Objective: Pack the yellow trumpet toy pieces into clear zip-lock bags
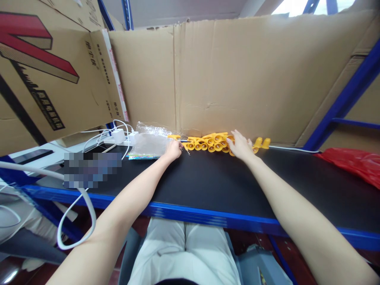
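Several yellow plastic pieces with round, cup-like open ends point(218, 147) lie stacked in a row along the back of the black tabletop. At the row's left end is my left hand point(173, 150), its fingers curled together; what they hold, if anything, is too small to tell. A small dark bit shows just beside its fingertips. My right hand point(242, 145) rests against the right part of the pile, thumb and fingers apart, touching the pieces. A few more yellow pieces point(263, 143) stick out to the right of that hand.
A clear plastic bag point(150, 141) with a colourful edge lies left of my left hand. White chargers point(118, 135) and cables sit farther left, beside a blurred-out item point(92, 169). Red plastic point(352, 164) lies at right. A cardboard wall point(237, 79) stands behind; a blue beam point(208, 217) edges the front.
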Demonstrator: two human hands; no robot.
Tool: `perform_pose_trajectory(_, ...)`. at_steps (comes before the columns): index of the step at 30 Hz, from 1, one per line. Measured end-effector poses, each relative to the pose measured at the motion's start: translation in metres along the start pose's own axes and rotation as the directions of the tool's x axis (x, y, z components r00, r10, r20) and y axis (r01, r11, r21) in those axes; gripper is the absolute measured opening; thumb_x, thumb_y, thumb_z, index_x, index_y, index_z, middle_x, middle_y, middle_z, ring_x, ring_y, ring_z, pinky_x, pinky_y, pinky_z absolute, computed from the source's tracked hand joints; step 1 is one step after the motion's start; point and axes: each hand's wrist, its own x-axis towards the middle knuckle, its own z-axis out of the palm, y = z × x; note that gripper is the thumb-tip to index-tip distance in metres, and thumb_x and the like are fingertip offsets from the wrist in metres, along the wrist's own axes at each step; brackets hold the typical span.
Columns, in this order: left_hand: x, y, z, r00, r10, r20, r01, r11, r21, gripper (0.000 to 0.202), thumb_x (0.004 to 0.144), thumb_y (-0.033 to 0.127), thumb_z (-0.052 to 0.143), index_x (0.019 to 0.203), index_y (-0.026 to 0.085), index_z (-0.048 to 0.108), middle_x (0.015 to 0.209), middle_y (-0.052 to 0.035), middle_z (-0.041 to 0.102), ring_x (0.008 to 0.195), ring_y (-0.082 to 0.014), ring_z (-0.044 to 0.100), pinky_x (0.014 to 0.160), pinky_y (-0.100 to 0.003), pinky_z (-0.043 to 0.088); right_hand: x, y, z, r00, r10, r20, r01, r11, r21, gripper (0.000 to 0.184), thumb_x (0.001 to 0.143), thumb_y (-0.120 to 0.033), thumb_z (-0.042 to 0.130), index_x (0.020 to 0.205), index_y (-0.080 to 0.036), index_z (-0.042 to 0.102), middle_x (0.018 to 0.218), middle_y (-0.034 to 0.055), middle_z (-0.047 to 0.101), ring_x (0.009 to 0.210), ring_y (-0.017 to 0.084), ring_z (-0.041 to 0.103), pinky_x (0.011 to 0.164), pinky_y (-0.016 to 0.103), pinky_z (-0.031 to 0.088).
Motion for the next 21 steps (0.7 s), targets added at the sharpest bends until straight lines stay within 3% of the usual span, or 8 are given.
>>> perform_pose_trajectory(4,-0.002,0.007,-0.006,0.995,-0.021,-0.102,0.014,0.997,-0.073,0.019,0.082,0.017,0.050,0.093,0.016,0.066,0.099,-0.0089,0.063,0.095,-0.0190,0.058,0.085,-0.029,0.044,0.000,0.000,0.000,1.000,0.004,0.007,-0.004,1.000,-0.007,0.053,0.089,-0.042,0.028,0.135,-0.016,0.038,0.145,0.0116,0.031,0.129,0.027,0.034,0.103,0.059,0.021)
perform_pose_trajectory(12,-0.010,0.033,-0.012,0.997,-0.066,-0.050,0.052,0.969,-0.241,0.016,0.080,0.018,0.052,0.087,0.013,0.067,0.088,-0.0066,0.068,0.084,-0.0172,0.061,0.078,-0.027,0.046,0.000,0.001,-0.001,1.000,0.008,0.003,-0.008,1.000,-0.002,0.053,0.089,-0.042,0.029,0.135,-0.016,0.039,0.145,0.0118,0.031,0.130,0.027,0.033,0.103,0.059,0.021)
perform_pose_trajectory(21,-0.026,0.053,-0.004,0.999,0.027,-0.040,-0.031,0.992,-0.119,0.018,0.079,0.021,0.054,0.087,0.019,0.069,0.094,-0.0053,0.069,0.087,-0.0203,0.062,0.079,-0.031,0.046,0.001,0.002,-0.003,1.000,0.020,-0.001,-0.020,1.000,0.018,0.053,0.089,-0.042,0.030,0.134,-0.017,0.039,0.145,0.0117,0.031,0.129,0.028,0.033,0.103,0.059,0.021)
